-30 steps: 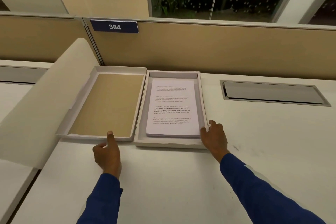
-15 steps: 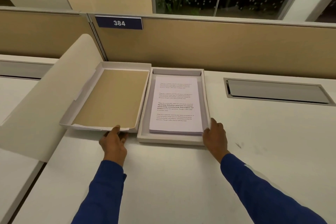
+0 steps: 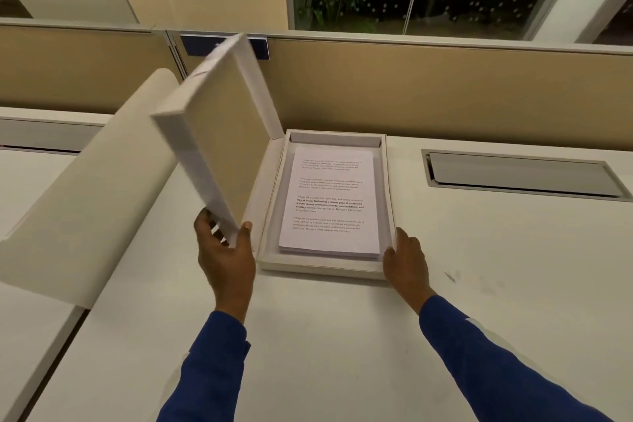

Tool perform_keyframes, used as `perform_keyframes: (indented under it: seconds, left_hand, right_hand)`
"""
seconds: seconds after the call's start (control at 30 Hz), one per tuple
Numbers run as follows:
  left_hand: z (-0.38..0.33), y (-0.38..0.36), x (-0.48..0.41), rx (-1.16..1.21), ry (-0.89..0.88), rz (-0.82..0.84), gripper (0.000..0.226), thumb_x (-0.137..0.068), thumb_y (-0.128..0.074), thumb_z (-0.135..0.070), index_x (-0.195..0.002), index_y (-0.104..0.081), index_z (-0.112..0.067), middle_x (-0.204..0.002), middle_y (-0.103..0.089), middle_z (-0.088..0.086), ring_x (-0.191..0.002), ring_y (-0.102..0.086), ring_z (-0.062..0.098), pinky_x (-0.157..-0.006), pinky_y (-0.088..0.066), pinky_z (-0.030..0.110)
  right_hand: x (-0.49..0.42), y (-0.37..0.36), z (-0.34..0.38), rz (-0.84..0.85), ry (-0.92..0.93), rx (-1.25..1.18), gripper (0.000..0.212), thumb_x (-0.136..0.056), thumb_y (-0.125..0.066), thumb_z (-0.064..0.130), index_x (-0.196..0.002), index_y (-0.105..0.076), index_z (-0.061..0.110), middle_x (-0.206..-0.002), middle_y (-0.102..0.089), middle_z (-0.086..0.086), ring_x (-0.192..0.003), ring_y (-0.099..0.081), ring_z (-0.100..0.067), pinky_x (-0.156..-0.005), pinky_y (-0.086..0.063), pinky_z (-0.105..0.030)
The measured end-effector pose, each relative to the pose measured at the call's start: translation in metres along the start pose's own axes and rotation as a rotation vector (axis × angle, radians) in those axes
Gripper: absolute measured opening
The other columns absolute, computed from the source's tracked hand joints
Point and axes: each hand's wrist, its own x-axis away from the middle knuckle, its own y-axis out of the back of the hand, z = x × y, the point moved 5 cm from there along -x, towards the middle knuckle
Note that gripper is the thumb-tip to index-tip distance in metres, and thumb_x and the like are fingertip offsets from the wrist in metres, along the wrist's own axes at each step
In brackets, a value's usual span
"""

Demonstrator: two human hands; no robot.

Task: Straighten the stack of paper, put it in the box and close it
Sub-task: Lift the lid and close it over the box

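A white shallow box [image 3: 322, 267] lies on the desk with a stack of printed paper [image 3: 330, 205] squared up inside it. Its hinged lid [image 3: 219, 134], white outside and tan inside, stands raised nearly upright on the box's left side. My left hand [image 3: 226, 250] grips the lid's near corner, thumb on the inner face. My right hand [image 3: 406, 259] rests flat against the box's near right corner, fingers on its rim.
A tan partition [image 3: 445, 89] runs along the back of the white desk [image 3: 342, 336]. A curved cream panel [image 3: 85, 195] rises at the left edge. A recessed grey cable hatch [image 3: 520, 175] sits to the right of the box.
The lid lay flat and open to the left; my left hand took its near edge and swung it up toward the box. My right hand stayed at the box's corner.
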Motion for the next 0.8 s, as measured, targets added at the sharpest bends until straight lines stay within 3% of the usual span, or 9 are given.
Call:
perform_keyframes:
  seconds: [0.1, 0.2, 0.27, 0.4, 0.47, 0.53, 0.67, 0.73, 0.8]
  left_hand:
    - [-0.016, -0.015, 0.009, -0.2, -0.22, 0.069, 0.06, -0.09, -0.076, -0.012, -0.142, -0.047, -0.02, -0.137, -0.06, 0.003, -0.122, -0.06, 0.023, -0.101, -0.055, 0.038]
    - [-0.027, -0.031, 0.017, -0.286, -0.425, 0.174, 0.054, -0.087, -0.077, -0.004, -0.136, -0.057, -0.014, -0.126, -0.067, 0.006, -0.111, -0.065, 0.019, -0.097, -0.057, 0.037]
    - [-0.029, -0.043, 0.021, -0.419, -0.593, 0.236, 0.052, -0.081, -0.076, 0.005, -0.13, -0.064, -0.009, -0.122, -0.071, 0.008, -0.106, -0.068, 0.025, -0.094, -0.058, 0.044]
    - [-0.016, -0.063, 0.039, -0.703, -0.859, 0.294, 0.056, -0.075, -0.072, 0.014, -0.125, -0.071, -0.011, -0.129, -0.069, 0.011, -0.118, -0.064, 0.036, -0.097, -0.047, 0.05]
    - [-0.006, -0.067, 0.043, -0.752, -0.906, 0.324, 0.056, -0.075, -0.072, 0.014, -0.124, -0.072, -0.011, -0.131, -0.068, 0.014, -0.121, -0.062, 0.04, -0.099, -0.046, 0.052]
    - [0.005, -0.067, 0.042, -0.774, -0.919, 0.336, 0.055, -0.076, -0.075, 0.013, -0.125, -0.072, -0.013, -0.132, -0.067, 0.014, -0.124, -0.059, 0.041, -0.101, -0.044, 0.052]
    - [0.019, -0.066, 0.04, -0.794, -0.905, 0.399, 0.061, -0.073, -0.078, 0.011, -0.127, -0.068, -0.017, -0.137, -0.063, 0.014, -0.13, -0.053, 0.04, -0.107, -0.038, 0.052]
    - [0.021, -0.066, 0.04, -0.793, -0.884, 0.438, 0.064, -0.074, -0.081, 0.005, -0.13, -0.063, -0.02, -0.144, -0.057, 0.015, -0.136, -0.048, 0.039, -0.111, -0.035, 0.054]
    - [0.021, -0.065, 0.042, -0.775, -0.85, 0.462, 0.065, -0.08, -0.083, -0.02, -0.139, -0.056, -0.022, -0.156, -0.043, 0.014, -0.145, -0.038, 0.036, -0.118, -0.027, 0.056]
  right_hand:
    - [0.005, 0.0, 0.0, 0.013, 0.012, -0.028, 0.048, -0.103, -0.048, 0.017, -0.149, -0.038, 0.01, -0.134, -0.052, -0.017, -0.118, -0.057, -0.033, -0.097, -0.052, -0.042]
    - [0.012, 0.001, 0.0, 0.013, 0.028, -0.064, 0.043, -0.103, -0.048, 0.016, -0.145, -0.043, 0.009, -0.128, -0.054, -0.017, -0.11, -0.058, -0.031, -0.094, -0.052, -0.04]
    - [0.016, 0.001, 0.0, 0.011, 0.031, -0.105, 0.038, -0.101, -0.05, 0.014, -0.139, -0.048, 0.009, -0.122, -0.056, -0.016, -0.1, -0.058, -0.027, -0.09, -0.054, -0.038]
    - [0.023, 0.002, -0.007, 0.04, 0.018, -0.202, 0.031, -0.096, -0.059, 0.014, -0.127, -0.056, 0.013, -0.118, -0.059, -0.012, -0.094, -0.059, -0.023, -0.08, -0.051, -0.033]
    - [0.025, 0.006, -0.016, 0.043, -0.025, -0.335, 0.02, -0.095, -0.06, 0.015, -0.113, -0.059, 0.025, -0.117, -0.066, -0.007, -0.092, -0.062, -0.02, -0.077, -0.05, -0.029]
    - [0.026, 0.012, -0.023, 0.058, -0.118, -0.575, 0.023, -0.096, -0.052, 0.016, -0.105, -0.063, 0.034, -0.11, -0.072, -0.003, -0.092, -0.067, -0.021, -0.078, -0.059, -0.036]
    - [0.02, 0.024, -0.029, 0.054, -0.384, -1.089, 0.035, -0.105, -0.043, 0.044, -0.109, -0.07, 0.023, -0.098, -0.075, -0.008, -0.083, -0.069, -0.026, -0.068, -0.056, -0.038]
    - [0.017, 0.029, -0.023, 0.077, -0.36, -1.039, 0.034, -0.103, -0.045, 0.051, -0.109, -0.068, 0.026, -0.099, -0.073, -0.006, -0.084, -0.068, -0.026, -0.065, -0.055, -0.035]
    - [0.015, 0.033, -0.017, 0.074, -0.26, -0.869, 0.022, -0.098, -0.056, 0.049, -0.109, -0.063, 0.032, -0.103, -0.07, -0.003, -0.084, -0.068, -0.024, -0.061, -0.057, -0.031]
